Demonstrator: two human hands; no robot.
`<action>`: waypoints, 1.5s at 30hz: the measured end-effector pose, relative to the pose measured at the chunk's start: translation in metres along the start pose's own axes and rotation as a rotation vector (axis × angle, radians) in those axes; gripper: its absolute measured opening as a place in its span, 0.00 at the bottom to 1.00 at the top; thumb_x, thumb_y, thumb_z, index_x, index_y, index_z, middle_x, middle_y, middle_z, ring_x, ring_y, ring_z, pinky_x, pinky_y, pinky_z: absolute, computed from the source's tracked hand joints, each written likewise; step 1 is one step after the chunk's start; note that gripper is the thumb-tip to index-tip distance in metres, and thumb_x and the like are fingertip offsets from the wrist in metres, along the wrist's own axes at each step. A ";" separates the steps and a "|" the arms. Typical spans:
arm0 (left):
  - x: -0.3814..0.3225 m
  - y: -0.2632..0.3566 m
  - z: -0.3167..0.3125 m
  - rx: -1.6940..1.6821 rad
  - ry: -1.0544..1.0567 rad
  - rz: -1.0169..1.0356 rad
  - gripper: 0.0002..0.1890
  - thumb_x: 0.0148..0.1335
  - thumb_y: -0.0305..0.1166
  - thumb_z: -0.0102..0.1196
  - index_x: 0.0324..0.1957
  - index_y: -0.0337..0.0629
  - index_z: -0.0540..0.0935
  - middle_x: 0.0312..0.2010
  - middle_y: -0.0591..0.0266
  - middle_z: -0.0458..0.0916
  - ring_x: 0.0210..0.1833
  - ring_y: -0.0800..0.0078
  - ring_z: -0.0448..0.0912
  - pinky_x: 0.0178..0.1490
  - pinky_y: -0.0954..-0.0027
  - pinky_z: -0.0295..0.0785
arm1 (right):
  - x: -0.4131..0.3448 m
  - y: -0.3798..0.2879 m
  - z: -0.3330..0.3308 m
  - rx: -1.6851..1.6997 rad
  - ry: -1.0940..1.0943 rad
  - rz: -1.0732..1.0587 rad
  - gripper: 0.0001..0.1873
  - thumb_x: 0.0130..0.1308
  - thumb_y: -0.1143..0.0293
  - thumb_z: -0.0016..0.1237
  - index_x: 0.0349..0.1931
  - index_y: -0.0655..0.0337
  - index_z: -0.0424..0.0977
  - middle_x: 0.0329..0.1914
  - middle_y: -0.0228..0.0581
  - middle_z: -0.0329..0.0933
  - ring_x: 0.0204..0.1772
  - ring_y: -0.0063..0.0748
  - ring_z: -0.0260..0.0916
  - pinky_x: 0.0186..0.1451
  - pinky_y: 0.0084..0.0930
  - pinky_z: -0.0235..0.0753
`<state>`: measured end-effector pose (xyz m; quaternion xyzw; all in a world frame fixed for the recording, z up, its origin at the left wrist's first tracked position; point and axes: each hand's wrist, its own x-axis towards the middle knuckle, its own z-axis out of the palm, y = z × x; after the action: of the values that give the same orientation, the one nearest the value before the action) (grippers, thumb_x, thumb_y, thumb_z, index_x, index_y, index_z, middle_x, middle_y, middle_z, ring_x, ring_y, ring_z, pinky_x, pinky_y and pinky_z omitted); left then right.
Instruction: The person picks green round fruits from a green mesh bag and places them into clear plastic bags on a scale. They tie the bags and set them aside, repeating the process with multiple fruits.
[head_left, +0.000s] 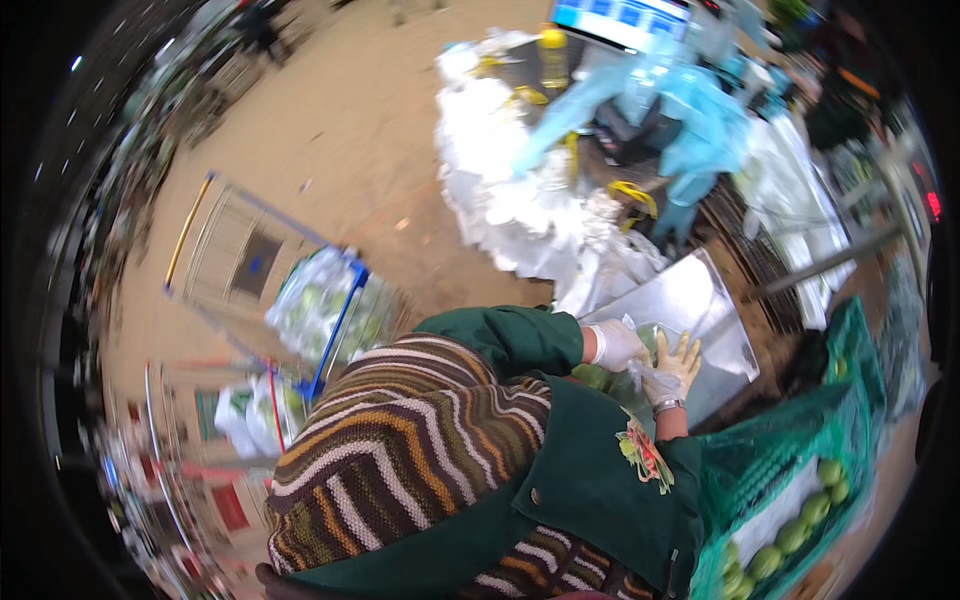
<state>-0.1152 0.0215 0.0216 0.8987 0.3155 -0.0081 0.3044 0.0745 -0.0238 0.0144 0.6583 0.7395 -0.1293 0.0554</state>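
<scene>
In thin pale gloves, both of my hands are at a clear plastic bag (649, 334) with green produce in it, over a shiny metal tray (705, 300). My left hand (619, 345) has its fingers closed on the bag's plastic. My right hand (673, 367), a watch band at its wrist, lies against the bag with fingers spread; the underside of its palm is hidden. More green produce (592, 376) shows beside my left sleeve.
White plastic bags (502, 172), light blue plastic (705, 120), a bottle with a yellow cap (553, 60) and a screen (622, 19) lie beyond. A green-lined crate (795, 427) of round green vegetables (793, 535) stands right, carts with bagged produce (315, 300) left.
</scene>
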 end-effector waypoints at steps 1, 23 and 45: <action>-0.028 0.012 -0.010 -0.056 0.063 -0.042 0.18 0.57 0.33 0.56 0.50 0.57 0.86 0.36 0.56 0.87 0.41 0.51 0.85 0.47 0.51 0.78 | -0.002 -0.012 -0.013 0.027 0.051 -0.138 0.40 0.63 0.43 0.55 0.75 0.39 0.62 0.83 0.47 0.49 0.83 0.63 0.42 0.81 0.59 0.43; -0.714 -0.241 0.058 -0.427 1.857 -2.148 0.17 0.59 0.34 0.61 0.45 0.30 0.85 0.38 0.52 0.86 0.41 0.59 0.84 0.48 0.62 0.77 | 0.002 -0.024 0.123 0.650 -0.392 -0.051 0.18 0.67 0.59 0.53 0.51 0.59 0.83 0.52 0.48 0.84 0.58 0.49 0.79 0.63 0.38 0.77; 0.130 -0.422 0.063 0.030 -0.117 -0.243 0.14 0.63 0.28 0.57 0.51 0.39 0.82 0.37 0.55 0.83 0.38 0.61 0.80 0.47 0.62 0.75 | -0.222 -0.218 0.175 0.873 -0.629 1.268 0.15 0.67 0.57 0.50 0.45 0.55 0.83 0.45 0.49 0.83 0.49 0.55 0.80 0.54 0.46 0.77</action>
<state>-0.2413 0.3198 -0.2858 0.8562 0.4037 -0.1020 0.3058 -0.1282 -0.3048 -0.0718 0.8456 0.0618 -0.5267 0.0613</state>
